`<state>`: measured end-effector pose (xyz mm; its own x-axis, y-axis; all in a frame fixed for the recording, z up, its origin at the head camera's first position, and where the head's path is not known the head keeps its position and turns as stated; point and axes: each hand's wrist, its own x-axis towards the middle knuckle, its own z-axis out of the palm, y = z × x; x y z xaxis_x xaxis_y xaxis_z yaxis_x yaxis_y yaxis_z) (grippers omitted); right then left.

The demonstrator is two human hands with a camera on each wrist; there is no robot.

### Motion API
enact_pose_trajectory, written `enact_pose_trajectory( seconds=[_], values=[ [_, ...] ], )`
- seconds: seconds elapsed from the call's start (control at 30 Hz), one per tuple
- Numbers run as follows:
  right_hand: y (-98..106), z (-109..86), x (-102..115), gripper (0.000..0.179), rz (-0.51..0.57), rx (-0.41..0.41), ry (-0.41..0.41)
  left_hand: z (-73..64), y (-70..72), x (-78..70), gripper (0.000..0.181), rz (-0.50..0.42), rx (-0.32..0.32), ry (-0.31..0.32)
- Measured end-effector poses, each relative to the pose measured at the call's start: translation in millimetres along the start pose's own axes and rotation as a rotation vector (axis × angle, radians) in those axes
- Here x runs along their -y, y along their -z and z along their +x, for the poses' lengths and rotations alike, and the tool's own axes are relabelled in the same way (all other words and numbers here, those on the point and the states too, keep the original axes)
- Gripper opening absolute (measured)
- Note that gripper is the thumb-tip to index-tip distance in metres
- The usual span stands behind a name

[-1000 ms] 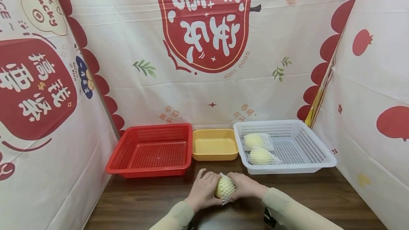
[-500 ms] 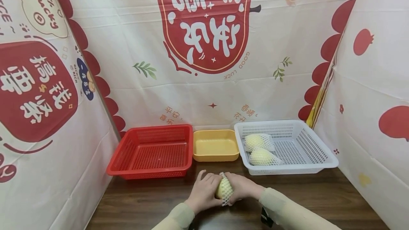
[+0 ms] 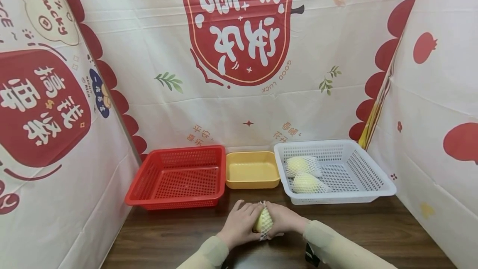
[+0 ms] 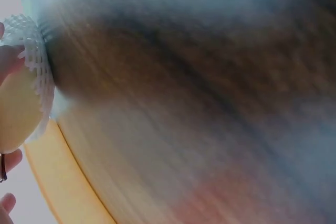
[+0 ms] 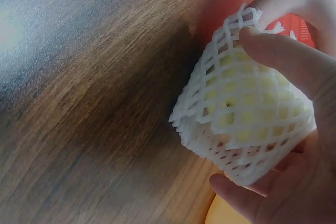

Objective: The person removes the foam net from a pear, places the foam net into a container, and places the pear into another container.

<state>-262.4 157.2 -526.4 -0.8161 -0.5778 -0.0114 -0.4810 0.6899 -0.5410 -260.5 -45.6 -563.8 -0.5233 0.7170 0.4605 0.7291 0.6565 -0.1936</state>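
Observation:
Both hands hold one pale yellow fruit [image 5: 257, 95] low over the table, just in front of the yellow tray. A white foam net [image 5: 223, 85] covers part of it, with a loose end sticking out past the fruit. My left hand [image 3: 240, 224] grips the fruit's left side, fingers over the top and thumb below. On the other side my right hand [image 3: 285, 219] grips the netted part, its thumb pressing near the net's edge. In the left wrist view the fruit's lower side [image 4: 18, 108] shows bare beside the net. The palms hide much of the fruit.
A red basket [image 3: 175, 198] stands at the back left and a yellow tray [image 3: 252, 185] in the middle. The white basket [image 3: 336, 197] at the back right holds two netted fruits [image 3: 305, 182]. Printed cloth walls [image 3: 239, 107] enclose the wooden table [image 3: 168, 235].
The hands and the fruit have shifted slightly right. The left hand's fingers have come closer to the right hand, and less of the fruit shows between them.

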Motion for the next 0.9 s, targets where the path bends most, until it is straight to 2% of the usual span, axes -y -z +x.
enact_pose_trajectory(
  seconds=[0.3,0.47,0.9],
  values=[
    [2.0,-0.9,0.4,0.084,-0.019,-0.012,0.014,2.2,-0.3,0.0,0.090,-0.002,-0.024,-0.038],
    [4.9,-1.4,0.2,0.087,-0.025,-0.008,0.014,3.0,1.9,0.8,0.086,-0.017,-0.046,-0.037],
    [15.7,-4.7,3.3,0.066,-0.008,-0.003,-0.004,4.3,3.9,4.8,0.083,-0.068,-0.083,-0.012]
  ],
)
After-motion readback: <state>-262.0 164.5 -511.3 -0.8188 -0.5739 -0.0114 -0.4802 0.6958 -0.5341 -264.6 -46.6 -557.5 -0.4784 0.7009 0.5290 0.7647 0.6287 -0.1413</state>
